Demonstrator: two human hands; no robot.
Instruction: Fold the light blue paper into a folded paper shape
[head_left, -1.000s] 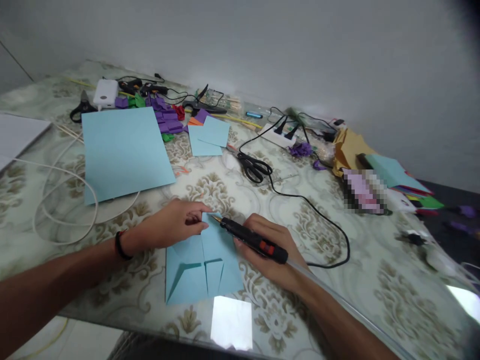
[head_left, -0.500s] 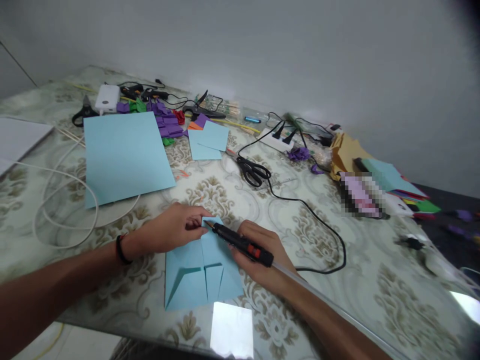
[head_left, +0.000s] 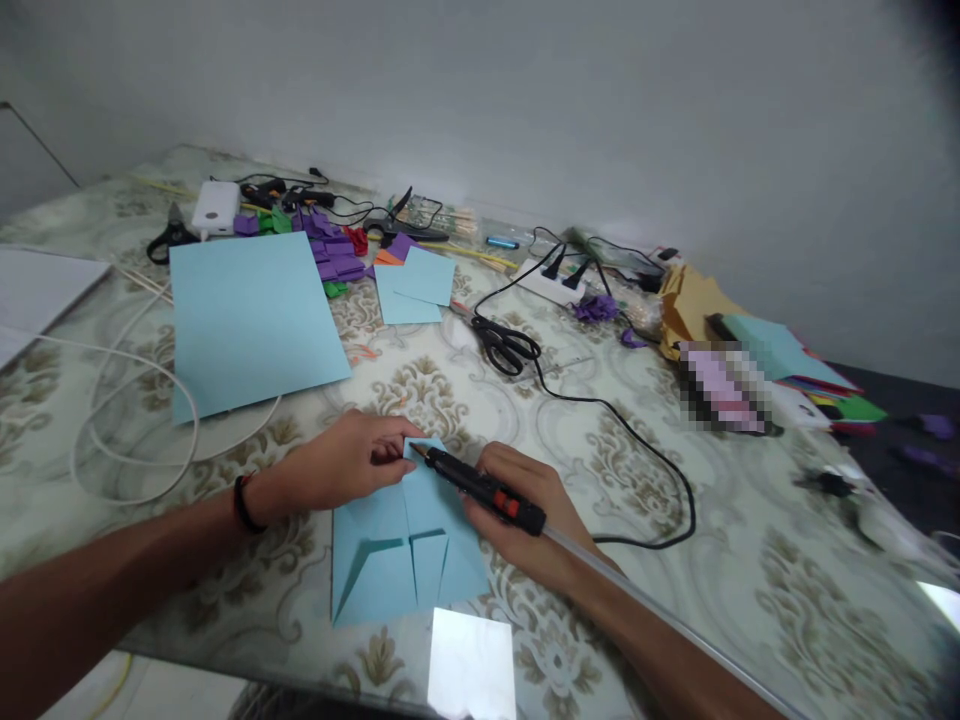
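A folded light-blue paper [head_left: 375,580] lies near the table's front edge, its flaps partly raised. My left hand [head_left: 358,458] pinches the paper's top flap between thumb and fingers. In my right hand [head_left: 529,500] is a black glue gun [head_left: 480,487] with red parts. Its brass nozzle rests at or just over the flap, beside my left fingertips; whether it touches I cannot tell. A long clear glue stick [head_left: 600,565] sticks out of the gun's back end, along my right forearm.
A large blue sheet [head_left: 255,325] and a looped white cable [head_left: 191,420] lie at left. Black-handled scissors [head_left: 502,345] and small blue squares [head_left: 424,280] lie ahead. A power strip [head_left: 551,283] stands farther back, near purple folded pieces [head_left: 334,250]. A black cord [head_left: 637,425] curves at right.
The view has shifted very slightly. Both hands, the glue gun and the folded paper keep nearly the same positions relative to one another.
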